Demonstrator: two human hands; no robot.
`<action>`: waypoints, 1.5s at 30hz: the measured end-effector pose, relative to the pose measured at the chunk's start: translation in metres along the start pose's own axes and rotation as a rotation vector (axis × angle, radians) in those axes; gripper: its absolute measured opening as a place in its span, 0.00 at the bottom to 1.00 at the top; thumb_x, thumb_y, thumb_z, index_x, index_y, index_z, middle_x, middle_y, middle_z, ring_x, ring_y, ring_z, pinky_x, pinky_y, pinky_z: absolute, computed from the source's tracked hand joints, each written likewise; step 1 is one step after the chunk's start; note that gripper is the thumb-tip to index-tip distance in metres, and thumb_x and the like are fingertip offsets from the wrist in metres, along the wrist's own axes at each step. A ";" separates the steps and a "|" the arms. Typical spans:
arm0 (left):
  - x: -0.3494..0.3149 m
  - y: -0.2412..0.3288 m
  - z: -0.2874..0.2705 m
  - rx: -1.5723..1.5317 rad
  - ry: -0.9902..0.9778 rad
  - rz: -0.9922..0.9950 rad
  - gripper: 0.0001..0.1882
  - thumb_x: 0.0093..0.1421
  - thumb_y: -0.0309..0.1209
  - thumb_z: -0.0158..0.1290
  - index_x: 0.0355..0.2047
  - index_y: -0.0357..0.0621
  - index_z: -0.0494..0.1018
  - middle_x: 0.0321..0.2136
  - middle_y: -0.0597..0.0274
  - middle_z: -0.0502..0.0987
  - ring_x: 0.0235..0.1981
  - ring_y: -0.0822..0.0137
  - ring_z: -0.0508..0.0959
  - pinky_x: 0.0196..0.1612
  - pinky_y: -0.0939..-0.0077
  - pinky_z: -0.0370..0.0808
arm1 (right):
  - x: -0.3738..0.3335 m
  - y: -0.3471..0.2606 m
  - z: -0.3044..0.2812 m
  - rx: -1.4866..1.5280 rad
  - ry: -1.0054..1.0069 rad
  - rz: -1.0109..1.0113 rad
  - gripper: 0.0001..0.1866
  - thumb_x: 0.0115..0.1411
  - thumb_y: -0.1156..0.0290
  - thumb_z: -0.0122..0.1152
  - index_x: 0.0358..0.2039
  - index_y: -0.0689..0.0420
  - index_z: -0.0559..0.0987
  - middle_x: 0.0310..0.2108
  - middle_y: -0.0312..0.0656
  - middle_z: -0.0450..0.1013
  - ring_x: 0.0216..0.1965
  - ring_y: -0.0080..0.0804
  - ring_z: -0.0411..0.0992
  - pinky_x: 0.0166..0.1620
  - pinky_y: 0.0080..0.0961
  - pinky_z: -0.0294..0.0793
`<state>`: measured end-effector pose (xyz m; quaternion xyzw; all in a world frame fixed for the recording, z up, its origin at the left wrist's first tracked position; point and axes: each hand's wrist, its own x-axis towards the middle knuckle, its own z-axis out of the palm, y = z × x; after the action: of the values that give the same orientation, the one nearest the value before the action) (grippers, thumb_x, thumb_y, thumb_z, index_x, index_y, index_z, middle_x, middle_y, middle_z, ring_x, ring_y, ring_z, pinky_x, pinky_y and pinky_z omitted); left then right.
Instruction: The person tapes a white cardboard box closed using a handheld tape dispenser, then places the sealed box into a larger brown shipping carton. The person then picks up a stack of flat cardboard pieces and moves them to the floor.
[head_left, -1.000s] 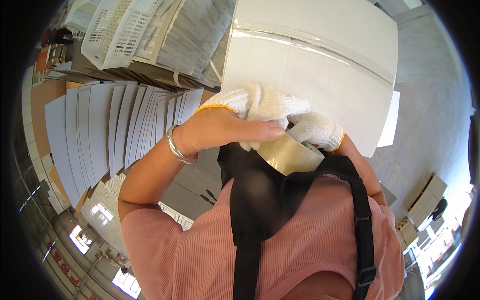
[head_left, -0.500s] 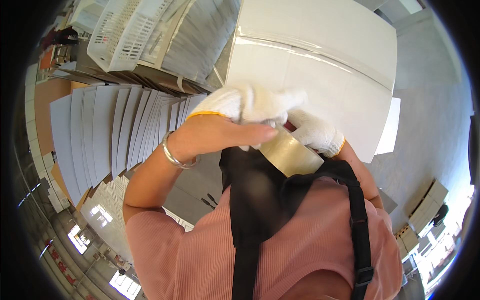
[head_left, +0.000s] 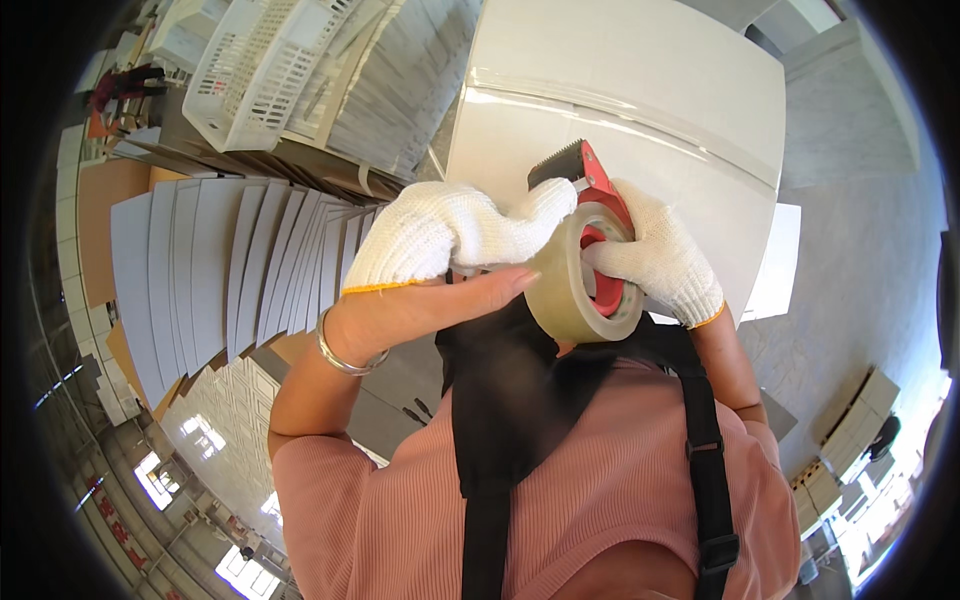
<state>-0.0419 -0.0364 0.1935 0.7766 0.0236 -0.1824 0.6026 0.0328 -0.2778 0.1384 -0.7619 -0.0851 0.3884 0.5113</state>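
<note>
My right hand (head_left: 660,255), in a white knit glove, is closed round a red tape dispenser (head_left: 607,190) with its thumb in the hub. A thick roll of clear yellowish tape (head_left: 560,290) sits on it, and the toothed black blade (head_left: 558,165) points away from me. On the left side of the roll, my left hand (head_left: 450,235) is closed against the dispenser. Its gloved index finger touches near the roller and its bare thumb lies along the roll; the other fingers are curled, partly hidden. Beyond both hands is a large white carton (head_left: 640,60) with clear tape along its seam.
Many flat white cardboard sheets (head_left: 215,265) stand fanned out at my left. Behind them are a white perforated plastic basket (head_left: 265,75) and a plastic-wrapped stack (head_left: 400,85). Grey floor (head_left: 850,260) lies to the right, with more cartons (head_left: 855,420) farther off. Another person (head_left: 125,85) is at the far left.
The dispenser has turned upward, so its red frame and blade now show above the roll. My right hand has moved slightly right, and my left hand slightly left and down.
</note>
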 end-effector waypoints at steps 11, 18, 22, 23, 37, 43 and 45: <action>0.005 0.002 0.002 0.312 -0.091 0.153 0.14 0.58 0.28 0.62 0.45 0.44 0.80 0.37 0.61 0.83 0.40 0.67 0.83 0.44 0.71 0.78 | 0.004 0.018 0.006 -0.031 0.077 -0.130 0.25 0.49 0.64 0.62 0.49 0.61 0.77 0.33 0.53 0.78 0.34 0.46 0.78 0.42 0.35 0.77; 0.011 -0.013 0.011 0.714 0.003 0.542 0.12 0.46 0.29 0.65 0.33 0.52 0.80 0.27 0.63 0.78 0.29 0.55 0.77 0.31 0.66 0.73 | 0.006 0.018 0.004 -0.108 0.078 -0.093 0.25 0.49 0.65 0.61 0.49 0.61 0.77 0.32 0.56 0.78 0.34 0.50 0.79 0.41 0.36 0.77; 0.016 -0.013 0.011 0.836 -0.006 0.633 0.11 0.46 0.34 0.67 0.29 0.54 0.76 0.26 0.66 0.76 0.28 0.57 0.77 0.29 0.64 0.71 | 0.006 0.018 0.004 -0.085 0.083 -0.077 0.25 0.49 0.65 0.61 0.49 0.61 0.77 0.32 0.55 0.78 0.34 0.48 0.79 0.41 0.35 0.77; 0.017 -0.012 0.010 0.882 -0.013 0.641 0.11 0.46 0.35 0.67 0.29 0.54 0.76 0.26 0.66 0.76 0.27 0.58 0.77 0.28 0.64 0.71 | 0.006 0.017 0.003 -0.083 0.079 -0.072 0.25 0.49 0.65 0.61 0.49 0.61 0.77 0.32 0.55 0.78 0.34 0.48 0.79 0.42 0.35 0.77; 0.031 -0.061 0.003 -0.355 -0.068 -0.091 0.24 0.60 0.29 0.62 0.57 0.38 0.74 0.49 0.64 0.79 0.51 0.74 0.76 0.54 0.77 0.74 | 0.010 0.019 0.006 0.010 0.078 -0.038 0.24 0.51 0.68 0.64 0.49 0.64 0.77 0.37 0.45 0.79 0.39 0.28 0.75 0.46 0.28 0.75; 0.029 -0.061 -0.009 -0.381 -0.017 -0.158 0.27 0.58 0.35 0.67 0.55 0.37 0.74 0.49 0.64 0.79 0.51 0.72 0.76 0.55 0.75 0.73 | 0.013 0.016 0.008 0.029 0.103 -0.022 0.27 0.51 0.69 0.65 0.53 0.64 0.76 0.40 0.43 0.79 0.41 0.26 0.74 0.48 0.27 0.75; 0.027 -0.048 -0.012 -0.412 -0.044 -0.024 0.29 0.57 0.39 0.68 0.54 0.37 0.75 0.48 0.61 0.79 0.49 0.68 0.77 0.55 0.73 0.73 | 0.012 0.012 0.010 0.046 0.121 0.005 0.27 0.51 0.68 0.65 0.53 0.63 0.76 0.40 0.43 0.79 0.41 0.26 0.74 0.48 0.27 0.75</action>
<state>-0.0255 -0.0170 0.1430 0.6323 0.0565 -0.1979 0.7469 0.0310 -0.2697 0.1207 -0.7722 -0.0431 0.3445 0.5320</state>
